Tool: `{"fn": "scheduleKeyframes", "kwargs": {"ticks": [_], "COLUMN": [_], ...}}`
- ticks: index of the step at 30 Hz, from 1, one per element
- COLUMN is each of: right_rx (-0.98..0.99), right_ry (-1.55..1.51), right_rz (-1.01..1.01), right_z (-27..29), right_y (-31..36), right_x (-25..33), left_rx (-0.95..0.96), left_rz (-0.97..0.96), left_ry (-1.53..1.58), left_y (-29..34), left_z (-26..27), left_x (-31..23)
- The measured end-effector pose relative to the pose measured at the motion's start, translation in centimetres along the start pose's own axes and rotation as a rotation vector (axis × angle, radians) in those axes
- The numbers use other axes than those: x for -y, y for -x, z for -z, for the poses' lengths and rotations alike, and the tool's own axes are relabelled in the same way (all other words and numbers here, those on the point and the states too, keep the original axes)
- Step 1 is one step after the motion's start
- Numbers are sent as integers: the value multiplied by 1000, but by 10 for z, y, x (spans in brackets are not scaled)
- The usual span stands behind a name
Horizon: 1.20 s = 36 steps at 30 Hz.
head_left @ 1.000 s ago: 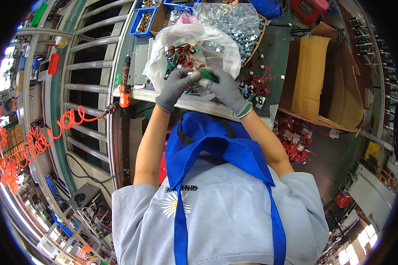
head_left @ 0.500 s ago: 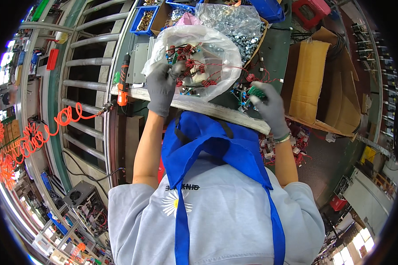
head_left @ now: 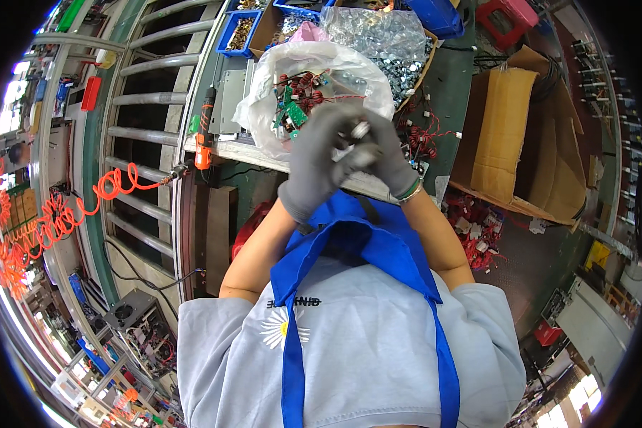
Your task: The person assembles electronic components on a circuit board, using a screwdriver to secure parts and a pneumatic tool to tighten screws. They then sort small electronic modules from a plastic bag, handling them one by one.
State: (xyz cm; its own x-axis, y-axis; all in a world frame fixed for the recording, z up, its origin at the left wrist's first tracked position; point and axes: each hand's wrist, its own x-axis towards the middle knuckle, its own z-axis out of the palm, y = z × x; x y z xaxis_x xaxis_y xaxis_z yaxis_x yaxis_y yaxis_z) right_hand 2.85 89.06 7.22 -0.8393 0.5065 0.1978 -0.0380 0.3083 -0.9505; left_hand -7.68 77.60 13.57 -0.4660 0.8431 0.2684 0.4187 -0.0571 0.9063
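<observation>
My left hand (head_left: 315, 160) and my right hand (head_left: 387, 151), both in grey gloves, are close together above the near rim of a translucent plastic bag (head_left: 265, 75). Their fingers curl inward around something small. A white piece (head_left: 361, 130) shows between the fingertips, too blurred to name; the gloves hide the rest. Inside the bag lie a green circuit board (head_left: 294, 113) and red wire-wound coils (head_left: 308, 87). More red coils with wires (head_left: 422, 139) lie on the bench to the right of the bag.
An orange and black power screwdriver (head_left: 204, 132) stands at the bench's left edge, by a metal roller rack (head_left: 147, 98). Behind the bag are blue bins (head_left: 240, 32) and metal fasteners (head_left: 406, 71). An open cardboard box (head_left: 503, 128) stands at right, near a heap of red-wired parts (head_left: 474, 232).
Both hands have come together in front of the bag, the right moving left and the left moving right. The green board formerly in my right hand now appears to lie in the bag.
</observation>
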Motion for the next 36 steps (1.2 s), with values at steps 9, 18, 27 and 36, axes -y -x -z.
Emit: {"fn": "scheduleKeyframes", "kwargs": {"ticks": [9, 18, 27, 36], "right_rx": [-282, -474, -564, -115], "right_ry": [-684, -677, -804, 90], "right_rz": [-244, -233, -395, -897], "right_z": [35, 91, 108, 83], "right_y": [-6, 44, 70, 84], "right_x": [38, 57, 20, 12], "left_rx": [45, 259, -37, -499], "left_rz": [404, 426, 402, 504], "left_ry": [-405, -884, -258, 522], "left_y": [45, 41, 25, 4], "left_z": [15, -15, 39, 77], "left_x": [99, 122, 132, 80]}}
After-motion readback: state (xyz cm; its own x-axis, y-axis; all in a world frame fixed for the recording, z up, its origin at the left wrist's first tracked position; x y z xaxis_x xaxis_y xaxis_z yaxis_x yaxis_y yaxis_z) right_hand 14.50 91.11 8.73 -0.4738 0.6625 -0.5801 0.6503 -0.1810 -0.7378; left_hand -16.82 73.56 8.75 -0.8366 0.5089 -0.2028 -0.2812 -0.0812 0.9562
